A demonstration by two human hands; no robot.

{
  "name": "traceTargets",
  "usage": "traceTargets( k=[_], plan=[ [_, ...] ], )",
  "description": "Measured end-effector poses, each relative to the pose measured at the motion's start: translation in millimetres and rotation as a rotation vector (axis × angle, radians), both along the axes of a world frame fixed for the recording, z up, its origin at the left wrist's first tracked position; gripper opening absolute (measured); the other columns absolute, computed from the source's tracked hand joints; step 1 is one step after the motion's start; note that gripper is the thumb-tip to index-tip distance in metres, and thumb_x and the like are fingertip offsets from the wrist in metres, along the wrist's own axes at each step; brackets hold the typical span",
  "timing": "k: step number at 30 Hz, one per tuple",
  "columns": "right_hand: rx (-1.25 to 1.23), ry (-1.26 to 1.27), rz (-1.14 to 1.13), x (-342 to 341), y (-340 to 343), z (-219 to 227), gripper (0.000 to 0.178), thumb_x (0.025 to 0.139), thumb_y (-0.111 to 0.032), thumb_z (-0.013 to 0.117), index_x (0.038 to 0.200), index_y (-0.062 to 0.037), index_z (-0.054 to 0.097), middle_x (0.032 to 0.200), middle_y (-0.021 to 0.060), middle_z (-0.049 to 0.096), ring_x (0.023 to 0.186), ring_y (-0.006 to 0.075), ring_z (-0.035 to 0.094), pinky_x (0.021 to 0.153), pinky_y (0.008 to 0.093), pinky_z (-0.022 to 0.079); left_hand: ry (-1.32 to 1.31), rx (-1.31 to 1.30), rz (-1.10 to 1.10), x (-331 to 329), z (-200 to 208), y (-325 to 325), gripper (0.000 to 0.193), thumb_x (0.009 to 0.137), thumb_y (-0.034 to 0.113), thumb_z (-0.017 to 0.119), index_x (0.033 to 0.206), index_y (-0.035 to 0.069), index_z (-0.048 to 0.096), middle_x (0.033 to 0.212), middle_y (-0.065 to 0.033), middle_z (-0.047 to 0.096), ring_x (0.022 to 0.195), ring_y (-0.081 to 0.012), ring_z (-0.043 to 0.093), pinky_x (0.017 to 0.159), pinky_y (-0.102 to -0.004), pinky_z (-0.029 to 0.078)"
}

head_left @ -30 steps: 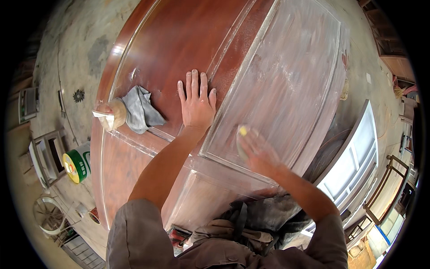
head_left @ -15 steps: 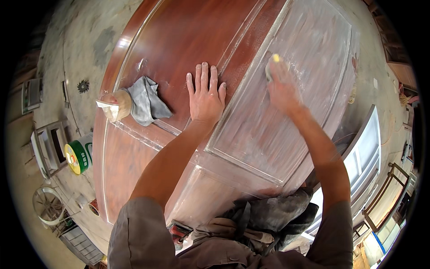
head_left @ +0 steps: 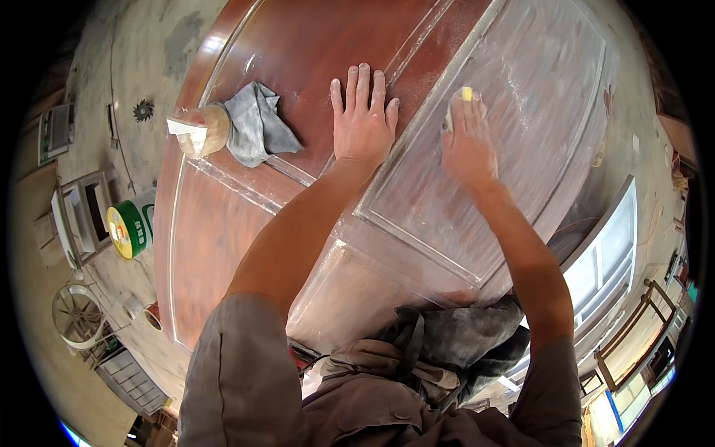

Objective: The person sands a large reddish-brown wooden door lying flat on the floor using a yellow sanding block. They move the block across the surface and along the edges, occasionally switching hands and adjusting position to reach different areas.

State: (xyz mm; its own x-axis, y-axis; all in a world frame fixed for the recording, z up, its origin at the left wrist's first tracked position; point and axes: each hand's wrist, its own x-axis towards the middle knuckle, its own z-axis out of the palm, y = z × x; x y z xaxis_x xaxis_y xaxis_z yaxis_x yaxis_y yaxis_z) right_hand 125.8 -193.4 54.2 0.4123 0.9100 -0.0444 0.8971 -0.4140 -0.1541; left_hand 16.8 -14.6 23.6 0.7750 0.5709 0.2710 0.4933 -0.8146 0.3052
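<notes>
A large reddish-brown wooden panel door (head_left: 305,67) lies before me, its right-hand recessed panel (head_left: 536,156) coated in whitish dust. My left hand (head_left: 364,123) rests flat on the glossy middle section, with its fingers spread and dusty tips. On the dusty panel, my right hand (head_left: 471,149) presses down a small pale sanding pad (head_left: 467,94) that shows yellow beyond the fingertips. Most of the pad is hidden beneath the fingers. Left of my left hand, a crumpled grey cloth (head_left: 261,127) lies against a tan, round, roll-like object (head_left: 211,130) with a white flap.
On the floor at left are a green-and-white bucket (head_left: 134,227) with a yellow lid, a toothed dark disc (head_left: 143,111) and a spoked wheel (head_left: 77,316). A white framed panel (head_left: 603,249) leans at right, near a brown wooden frame (head_left: 637,335).
My left hand has shifted slightly up and right in the view, still flat. My right hand, blurred before, now shows sharply on the dusty panel. The whole view has shifted a little.
</notes>
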Motion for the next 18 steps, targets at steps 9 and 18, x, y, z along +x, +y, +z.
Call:
traceTargets(
  k=[9,18],
  plan=[
    [0.037,0.199,0.130,-52.0,-20.0,12.9,0.073,0.092,-0.026,0.065,0.153,0.0087,0.044,0.160,0.0270,0.044,0.153,0.0388,0.037,0.129,0.0494,0.027,0.006,0.035,0.011,-0.4,1.1,5.4,0.054,0.106,0.031,0.054,0.151,0.001,0.051,0.160,-0.0202,0.045,0.153,-0.0360,0.035,0.127,-0.0584,0.022],
    [-0.002,0.268,0.314,-88.2,-65.9,16.8,0.078,0.094,-0.028,0.066,0.156,0.0092,0.037,0.160,0.0279,0.043,0.154,0.0400,0.035,0.128,0.0507,0.028,0.029,0.055,0.009,-10.4,-5.0,6.9,0.054,0.108,0.032,0.050,0.152,0.002,0.049,0.160,-0.0200,0.045,0.154,-0.0360,0.034,0.126,-0.0591,0.022]
  ],
)
